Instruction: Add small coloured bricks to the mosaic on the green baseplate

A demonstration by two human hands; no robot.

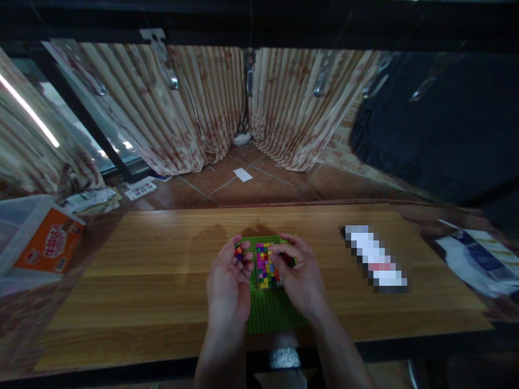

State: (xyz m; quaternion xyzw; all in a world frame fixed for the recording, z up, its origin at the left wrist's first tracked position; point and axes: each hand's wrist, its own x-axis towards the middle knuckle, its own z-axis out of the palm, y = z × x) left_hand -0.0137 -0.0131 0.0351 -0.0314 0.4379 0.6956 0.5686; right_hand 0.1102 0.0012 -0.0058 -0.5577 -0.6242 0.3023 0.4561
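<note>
At the lower centre of the frame, the left hand (229, 278) is cupped, its fingers curled round a few loose bricks (239, 252), orange and purple among them; keeping that cup steady and close to the green baseplate (275, 313) should prevent spills. Just right of it, the right hand (302, 267) reaches over the brick patch (264, 267), thumb and forefinger near together; whether they pinch a brick, I cannot tell. Lining up the studs, then pressing straight down, would likely seat a piece best. The baseplate lies at the lower centre, studded and bare along its lower part. Its patch shows magenta at left, then yellow, red and blue, the right edge partly hidden by fingers.
</note>
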